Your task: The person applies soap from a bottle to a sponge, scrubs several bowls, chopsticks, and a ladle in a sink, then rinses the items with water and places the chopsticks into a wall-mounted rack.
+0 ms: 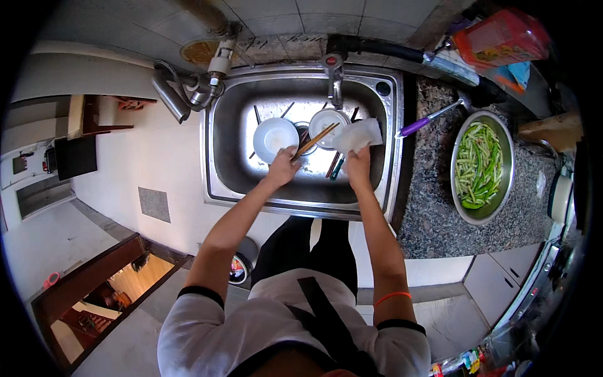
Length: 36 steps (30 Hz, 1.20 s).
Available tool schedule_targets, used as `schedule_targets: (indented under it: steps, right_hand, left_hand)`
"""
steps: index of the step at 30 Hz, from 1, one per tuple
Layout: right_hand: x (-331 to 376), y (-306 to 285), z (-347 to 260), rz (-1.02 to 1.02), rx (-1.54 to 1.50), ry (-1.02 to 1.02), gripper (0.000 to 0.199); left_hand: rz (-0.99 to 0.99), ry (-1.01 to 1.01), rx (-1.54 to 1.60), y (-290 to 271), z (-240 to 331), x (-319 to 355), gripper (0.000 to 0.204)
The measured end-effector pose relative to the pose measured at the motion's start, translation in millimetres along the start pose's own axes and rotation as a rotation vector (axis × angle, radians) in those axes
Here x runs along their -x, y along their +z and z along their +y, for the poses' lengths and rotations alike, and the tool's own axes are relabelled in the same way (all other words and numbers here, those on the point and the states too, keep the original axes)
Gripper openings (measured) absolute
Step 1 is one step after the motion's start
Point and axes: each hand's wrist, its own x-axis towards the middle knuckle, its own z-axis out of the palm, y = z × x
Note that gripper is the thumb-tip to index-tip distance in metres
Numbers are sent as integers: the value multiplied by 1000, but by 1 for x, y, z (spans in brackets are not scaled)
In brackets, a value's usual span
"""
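Slender, apparently wooden chopsticks

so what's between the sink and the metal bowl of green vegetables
A dark strip, then speckled counter with a purple-handled utensil lying across its far part; the head view shows it.

I hold the chopsticks in my left hand — slim, brown, gripped near their lower ends, slanting away from me and to the right above the sink. The cloth is in my right hand — white, rumpled, pinched at its near edge, spread out just right of the chopsticks' far tips.
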Motion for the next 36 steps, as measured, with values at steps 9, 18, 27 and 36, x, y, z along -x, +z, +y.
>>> schedule_targets:
  steps: [9, 18, 27, 36]
  right_hand:
    - [-13, 57, 42, -134, 838, -509, 18]
    - [-28, 81, 81, -177, 1190, -562, 16]
    - [-16, 58, 19, -216, 614, -129, 17]
    - [9, 102, 9, -67, -23, 183, 52]
  left_hand:
    - [15, -52, -75, 9, -12, -55, 26]
    - [-11, -312, 266, -24, -81, -54, 31]
    - [-393, -586, 1067, -13, 31, -38, 47]
    - [-377, -387, 1115, 4, 38, -60, 49]
